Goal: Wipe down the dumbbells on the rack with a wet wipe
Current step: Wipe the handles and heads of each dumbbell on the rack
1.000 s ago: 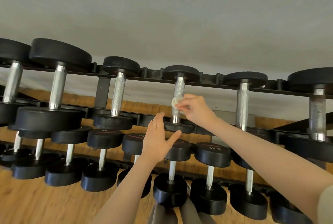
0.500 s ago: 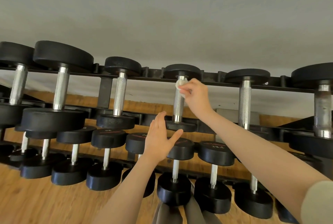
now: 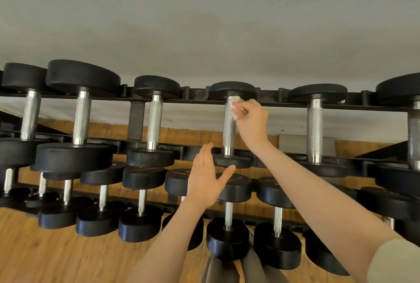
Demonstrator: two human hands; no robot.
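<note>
A black rack (image 3: 279,103) carries rows of black dumbbells with silver knurled handles. My right hand (image 3: 251,121) pinches a small white wet wipe (image 3: 234,104) against the top of the handle of a middle dumbbell (image 3: 229,128) on the upper row, just under its far head. My left hand (image 3: 205,179) hovers flat with straight fingers and a spread thumb, in front of that dumbbell's near head, holding nothing.
More dumbbells (image 3: 154,121) stand on both sides on the upper row, and smaller ones (image 3: 228,219) fill the lower row. A grey wall (image 3: 204,21) rises behind the rack. Wooden floor (image 3: 45,255) lies below. My grey-clad legs (image 3: 229,269) show under the rack.
My right hand has slid the wipe up the handle from its middle to its top end. My left hand has stayed near the front head.
</note>
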